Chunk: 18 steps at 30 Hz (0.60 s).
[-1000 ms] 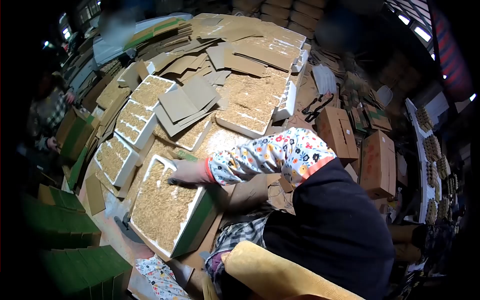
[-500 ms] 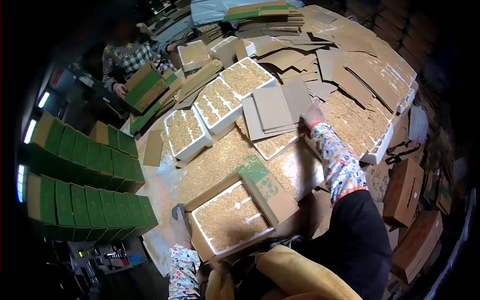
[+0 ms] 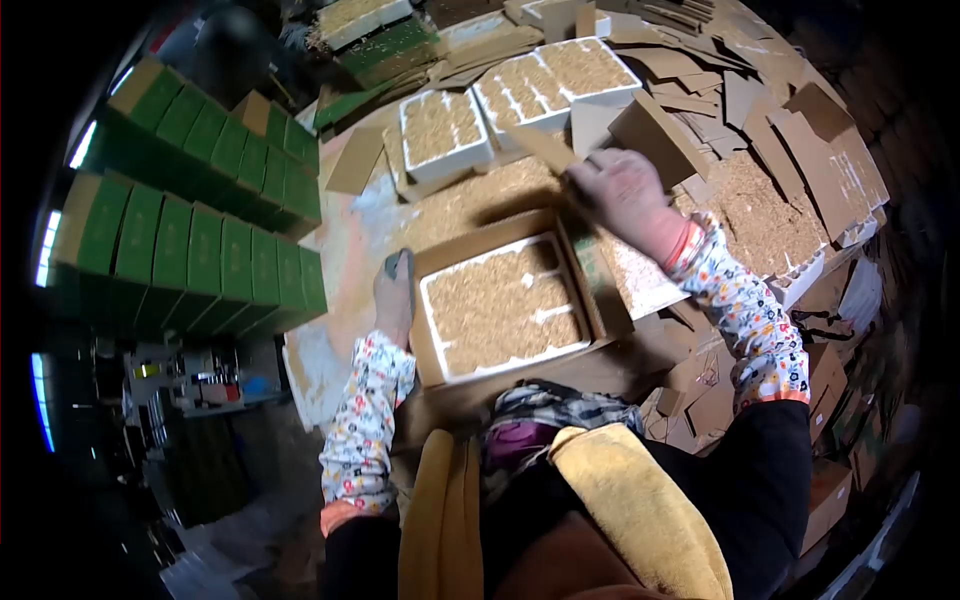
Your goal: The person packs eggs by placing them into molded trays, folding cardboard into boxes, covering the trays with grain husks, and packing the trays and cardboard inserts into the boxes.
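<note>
In front of me an open cardboard box (image 3: 418,345) holds a white foam tray (image 3: 437,368) filled with tan wood shavings. My gloved left hand (image 3: 394,297) rests against the box's left wall, its fingers lying along the edge. Above the box's right back corner, my gloved right hand (image 3: 625,195) is closed on a brown cardboard sheet (image 3: 543,150), which extends left from the fingers and is blurred by motion. Another cardboard piece (image 3: 660,135) stands tilted just behind the right hand.
Green-and-brown boxes (image 3: 205,250) stand in rows at the left. Foam trays of shavings (image 3: 440,130) line the back of the table. Loose cardboard sheets (image 3: 780,150) lie at the back right. Brown cartons (image 3: 825,495) are at the lower right.
The view has turned left and down. My right hand has lifted cardboard from the stack and brought it toward the box. My left hand has stayed at the box's left side since the last frame.
</note>
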### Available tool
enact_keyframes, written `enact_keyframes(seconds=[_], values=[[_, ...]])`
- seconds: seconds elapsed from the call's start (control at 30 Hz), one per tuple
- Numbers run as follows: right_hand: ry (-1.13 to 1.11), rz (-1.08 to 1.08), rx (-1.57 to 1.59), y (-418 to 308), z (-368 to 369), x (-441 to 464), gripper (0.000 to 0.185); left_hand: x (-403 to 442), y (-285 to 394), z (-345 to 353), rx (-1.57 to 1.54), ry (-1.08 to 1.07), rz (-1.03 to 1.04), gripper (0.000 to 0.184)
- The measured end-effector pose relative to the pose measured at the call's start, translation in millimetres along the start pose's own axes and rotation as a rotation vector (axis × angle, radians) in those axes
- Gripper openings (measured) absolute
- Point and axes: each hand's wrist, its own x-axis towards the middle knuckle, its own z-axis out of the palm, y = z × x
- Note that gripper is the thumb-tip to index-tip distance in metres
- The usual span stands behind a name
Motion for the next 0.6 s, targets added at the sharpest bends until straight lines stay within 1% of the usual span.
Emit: enact_keyframes(seconds=[0.03,0.07,0.1,0.13,0.17,0.23,0.27,0.3,0.37,0.4,0.43,0.47,0.5,0.53,0.57,0.6], values=[[-0.244,-0.159,-0.062,-51.8,2.5,2.6,0.019,-1.4,0.2,4.0,-0.094,0.053,-0.016,0.032],[-0.391,-0.246,-0.033,-101.4,18.1,-5.2,0.02,-4.7,8.8,3.2,-0.007,0.133,0.053,0.034],[-0.587,-0.24,0.034,-135.8,55.2,-10.7,0.02,-12.2,19.6,1.8,0.264,0.293,0.255,0.037],[-0.597,-0.138,0.304,-155.7,89.4,-26.8,0.017,-22.6,31.3,-3.4,0.316,0.283,0.415,0.039],[-0.588,-0.025,0.572,-171.4,107.5,-37.6,0.018,-29.8,43.1,-9.9,0.368,0.27,0.586,0.041],[-0.838,0.116,0.937,-186.6,86.6,-38.7,0.025,-41.0,57.7,-19.7,0.514,-0.346,0.686,0.049],[-0.897,0.177,1.07,-182.4,57.4,-33.9,0.03,-51.5,51.8,-14.3,0.587,-0.53,0.574,0.053],[-0.86,0.145,1.002,-173.4,42.0,-33.6,0.037,-62.8,40.4,-4.7,0.648,-0.714,0.449,0.057],[-0.596,0.148,0.709,-151.9,27.6,-33.5,0.047,-72.3,11.8,19.4,1.214,-0.912,0.541,0.064],[-0.629,0.087,0.446,-135.6,40.6,-39.2,0.052,-76.3,42.9,23.4,1.257,-0.962,0.459,0.067],[-0.656,0.041,0.193,-115.9,67.6,-54.6,0.057,-78.4,62.9,31.8,1.268,-0.954,0.37,0.066],[-0.675,-0.208,0.062,-86.4,99.3,-77.1,0.061,-70.0,60.5,37.0,1.219,-1.003,0.382,0.063],[-0.902,-0.057,0.441,-80.4,79.6,-56.3,0.051,-58.0,57.9,38.6,1.167,-1.038,0.393,0.06],[-0.943,0.213,0.837,-73.1,49.8,-40.5,0.046,-43.6,58.3,30.2,1.027,-1.081,0.388,0.051],[-0.956,0.499,1.239,-66.1,26.8,-31.6,0.042,-35.8,58.1,13.7,0.692,-1.01,0.407,0.043],[-0.556,0.221,1.031,-50.5,15.4,-38.6,0.042,-41.0,47.9,-0.5,0.564,-0.474,0.674,0.036]])
